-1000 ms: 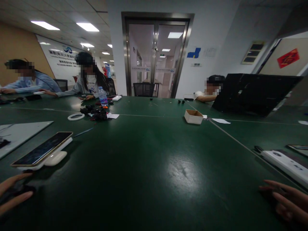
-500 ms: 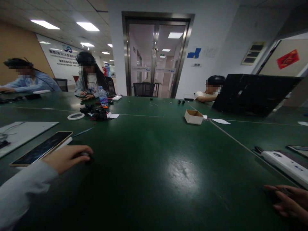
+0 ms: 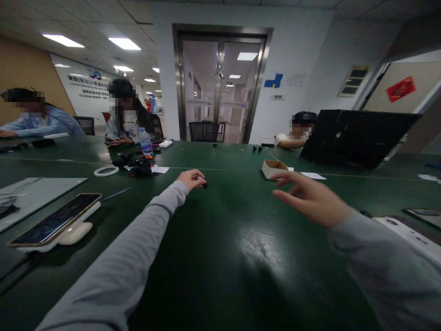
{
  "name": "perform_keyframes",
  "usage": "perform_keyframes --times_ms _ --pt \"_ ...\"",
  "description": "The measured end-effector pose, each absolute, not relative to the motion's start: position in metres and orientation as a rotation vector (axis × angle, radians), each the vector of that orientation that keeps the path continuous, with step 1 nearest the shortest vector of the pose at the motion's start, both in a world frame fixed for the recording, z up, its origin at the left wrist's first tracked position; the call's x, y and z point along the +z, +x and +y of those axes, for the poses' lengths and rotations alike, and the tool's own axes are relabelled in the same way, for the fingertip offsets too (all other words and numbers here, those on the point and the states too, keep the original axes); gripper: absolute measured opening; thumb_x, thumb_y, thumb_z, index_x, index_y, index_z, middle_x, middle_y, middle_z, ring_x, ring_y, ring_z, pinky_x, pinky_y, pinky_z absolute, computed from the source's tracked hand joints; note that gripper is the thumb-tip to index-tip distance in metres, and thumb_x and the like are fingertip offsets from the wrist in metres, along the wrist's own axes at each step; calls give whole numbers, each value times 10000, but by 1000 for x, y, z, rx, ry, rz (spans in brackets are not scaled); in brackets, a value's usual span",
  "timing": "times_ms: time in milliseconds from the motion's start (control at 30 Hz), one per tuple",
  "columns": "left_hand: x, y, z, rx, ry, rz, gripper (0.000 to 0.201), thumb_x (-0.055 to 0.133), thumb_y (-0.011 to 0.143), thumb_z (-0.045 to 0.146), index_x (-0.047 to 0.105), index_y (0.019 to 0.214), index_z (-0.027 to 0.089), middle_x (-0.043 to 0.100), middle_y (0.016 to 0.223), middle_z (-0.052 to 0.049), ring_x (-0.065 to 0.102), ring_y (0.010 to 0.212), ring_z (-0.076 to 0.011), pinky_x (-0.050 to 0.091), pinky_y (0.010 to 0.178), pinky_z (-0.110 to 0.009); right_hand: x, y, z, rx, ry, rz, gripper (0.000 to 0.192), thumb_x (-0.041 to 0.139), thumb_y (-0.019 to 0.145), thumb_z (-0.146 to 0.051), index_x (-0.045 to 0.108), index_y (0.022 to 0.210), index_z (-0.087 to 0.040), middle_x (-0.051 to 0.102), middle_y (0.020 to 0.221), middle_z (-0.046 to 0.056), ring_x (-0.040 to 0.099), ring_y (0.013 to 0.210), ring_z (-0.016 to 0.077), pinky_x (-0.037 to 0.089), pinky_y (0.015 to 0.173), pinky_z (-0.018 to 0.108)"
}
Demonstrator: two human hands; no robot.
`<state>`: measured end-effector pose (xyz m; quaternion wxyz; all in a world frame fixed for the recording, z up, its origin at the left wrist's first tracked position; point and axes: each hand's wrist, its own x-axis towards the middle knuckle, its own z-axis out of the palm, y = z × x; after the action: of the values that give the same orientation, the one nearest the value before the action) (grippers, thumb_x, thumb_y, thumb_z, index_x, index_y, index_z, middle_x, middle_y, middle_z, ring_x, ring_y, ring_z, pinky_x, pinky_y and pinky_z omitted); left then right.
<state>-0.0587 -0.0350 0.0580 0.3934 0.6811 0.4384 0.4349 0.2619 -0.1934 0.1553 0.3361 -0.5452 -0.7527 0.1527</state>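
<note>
My left hand (image 3: 191,179) reaches out over the middle of the green table, its fingers closed around a small dark round object (image 3: 205,185) with a shiny part; its exact kind is too small to tell. My right hand (image 3: 305,195) is open, fingers apart, with nothing visible in it. Its fingertips are in front of a small open cardboard box (image 3: 270,171) and overlap its right side in view; whether they touch it I cannot tell.
A phone (image 3: 57,219) rests on a white charger beside a white rounded case (image 3: 76,233). Black parts (image 3: 136,164), a tape roll (image 3: 106,171) and a water bottle (image 3: 145,143) stand beyond. A white power strip (image 3: 409,239) lies right, a black monitor (image 3: 358,135) behind. Several people sit around.
My left hand has moved forward and right with the small dark object, away from beside the phone. My right hand has come from the lower right edge up to the box and opened.
</note>
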Motion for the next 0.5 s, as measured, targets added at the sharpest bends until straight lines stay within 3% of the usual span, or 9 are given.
perform_keyframes --times_ms 67,133,267,367,500 --pt "48 -36 -27 1308 1543 1075 338 745 529 313 565 755 137 608 607 -19 586 546 -125 494 578 -273 140 212 -142 671 -1419 -2007 399 725 612 -403 589 945 -231 600 772 37 520 488 100 427 423 228" --pt "33 -19 -22 1496 1327 1087 343 738 547 332 563 757 125 605 610 -19 587 553 -115 503 605 -272 110 174 -93 859 -1442 -1868 478 741 588 -413 555 974 -200 553 593 -8 479 400 86 395 374 213" --pt "4 -4 -17 1646 1057 1110 338 731 559 340 569 741 106 599 591 -22 588 549 -111 509 600 -258 49 119 -30 1252 -1438 -1487 463 608 718 -486 462 1041 -188 481 480 -55 484 336 112 416 344 242" --pt "-6 -3 -14 1624 1098 1096 334 747 534 317 584 738 108 600 569 -15 579 520 -113 514 585 -266 21 97 -18 1230 -1269 -1317 314 519 788 -472 456 929 -199 494 505 -53 480 351 93 426 352 224" --pt "-4 -5 -15 1503 1140 1059 331 753 524 307 616 749 106 639 633 -45 606 586 -133 528 635 -289 1 100 -15 1087 -1139 -1283 289 546 761 -469 434 847 -217 469 531 -71 434 364 69 395 335 193"
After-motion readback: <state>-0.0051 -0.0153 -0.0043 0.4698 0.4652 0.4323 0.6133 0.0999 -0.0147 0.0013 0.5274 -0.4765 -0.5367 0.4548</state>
